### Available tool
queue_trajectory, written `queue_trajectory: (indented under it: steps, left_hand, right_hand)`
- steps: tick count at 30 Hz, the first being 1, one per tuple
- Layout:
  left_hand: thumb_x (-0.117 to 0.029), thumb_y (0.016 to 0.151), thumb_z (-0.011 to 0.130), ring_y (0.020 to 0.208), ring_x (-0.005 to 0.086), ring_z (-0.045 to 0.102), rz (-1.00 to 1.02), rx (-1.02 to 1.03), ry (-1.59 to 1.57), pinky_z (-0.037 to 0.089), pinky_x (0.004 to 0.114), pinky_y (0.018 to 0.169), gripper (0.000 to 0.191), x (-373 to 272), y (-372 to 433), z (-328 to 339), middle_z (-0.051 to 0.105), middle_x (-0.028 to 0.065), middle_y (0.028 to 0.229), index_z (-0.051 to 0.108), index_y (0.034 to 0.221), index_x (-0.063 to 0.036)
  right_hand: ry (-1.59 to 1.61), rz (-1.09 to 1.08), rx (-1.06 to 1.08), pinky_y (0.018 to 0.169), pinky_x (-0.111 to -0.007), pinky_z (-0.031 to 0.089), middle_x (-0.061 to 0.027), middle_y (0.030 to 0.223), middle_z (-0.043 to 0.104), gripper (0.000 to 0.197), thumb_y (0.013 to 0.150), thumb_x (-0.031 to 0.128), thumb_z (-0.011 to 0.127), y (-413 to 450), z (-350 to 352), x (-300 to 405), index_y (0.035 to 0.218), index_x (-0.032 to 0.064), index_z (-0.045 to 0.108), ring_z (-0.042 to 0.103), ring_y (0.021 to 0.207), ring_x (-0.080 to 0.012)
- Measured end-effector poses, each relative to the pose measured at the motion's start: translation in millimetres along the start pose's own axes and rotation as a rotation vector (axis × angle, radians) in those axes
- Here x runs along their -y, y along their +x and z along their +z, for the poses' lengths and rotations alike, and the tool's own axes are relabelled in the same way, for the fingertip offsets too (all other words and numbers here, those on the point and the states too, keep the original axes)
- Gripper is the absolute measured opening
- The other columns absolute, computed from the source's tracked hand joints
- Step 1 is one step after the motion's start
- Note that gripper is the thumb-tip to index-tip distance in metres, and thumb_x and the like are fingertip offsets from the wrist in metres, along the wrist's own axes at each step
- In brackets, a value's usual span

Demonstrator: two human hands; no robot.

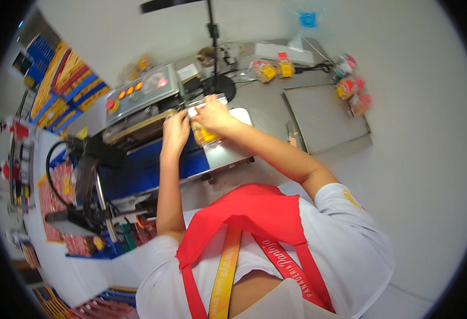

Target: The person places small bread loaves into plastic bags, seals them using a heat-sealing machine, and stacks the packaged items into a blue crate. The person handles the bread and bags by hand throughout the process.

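A clear plastic bag of bread with a red and yellow label [206, 134] lies over the metal plate at the near end of a band sealing machine. My right hand [213, 115] is closed on the upper part of this bag. At its left edge my left hand [176, 129] touches the bag's top beside the sealing head; its fingertips blur, so its hold is unclear. The machine's control panel [143, 93] with lit orange switches stands left of the hands. Below it runs a blue conveyor belt [149, 165].
A black stand base [220, 88] sits behind the hands. Several bagged breads [265, 71] lie at the back and right. A metal tray [329, 119] is at the right, with a knife-like tool [292, 135] beside it. Stacked blue crates [72, 99] stand far left.
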State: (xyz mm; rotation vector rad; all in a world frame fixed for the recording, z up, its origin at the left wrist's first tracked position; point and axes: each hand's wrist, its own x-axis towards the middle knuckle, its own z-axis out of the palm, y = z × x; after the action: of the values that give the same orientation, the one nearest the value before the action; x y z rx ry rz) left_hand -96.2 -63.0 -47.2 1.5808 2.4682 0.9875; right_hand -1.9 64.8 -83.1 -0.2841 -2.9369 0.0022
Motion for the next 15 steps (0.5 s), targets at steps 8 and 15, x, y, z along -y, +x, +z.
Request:
queue_trajectory:
  steps: [8,15]
  left_hand:
    - [0.006,0.078,0.064,0.093,0.0219,0.064,-0.39,0.044,-0.546,0.055,0.028,0.072,0.056,25.3,-67.2,-14.6,0.056,0.016,0.119,0.049,0.131,-0.005]
    - [0.007,0.079,0.062,0.092,0.019,0.064,-0.471,0.008,-0.517,0.055,0.026,0.067,0.055,44.4,-78.6,-27.6,0.058,0.0141,0.117,0.049,0.131,-0.0049]
  right_hand:
    - [0.023,0.137,-0.198,0.081,-0.039,0.046,-0.0184,0.092,0.063,0.038,0.085,0.039,0.054,17.1,4.1,53.3,0.098,0.0079,0.071,0.053,0.096,-0.0344]
    - [-0.065,0.493,-0.432,0.072,-0.045,0.049,-0.016,0.083,0.064,0.02,0.075,0.023,0.064,-90.1,-57.3,-189.6,0.077,0.0029,0.068,0.061,0.082,-0.0331]
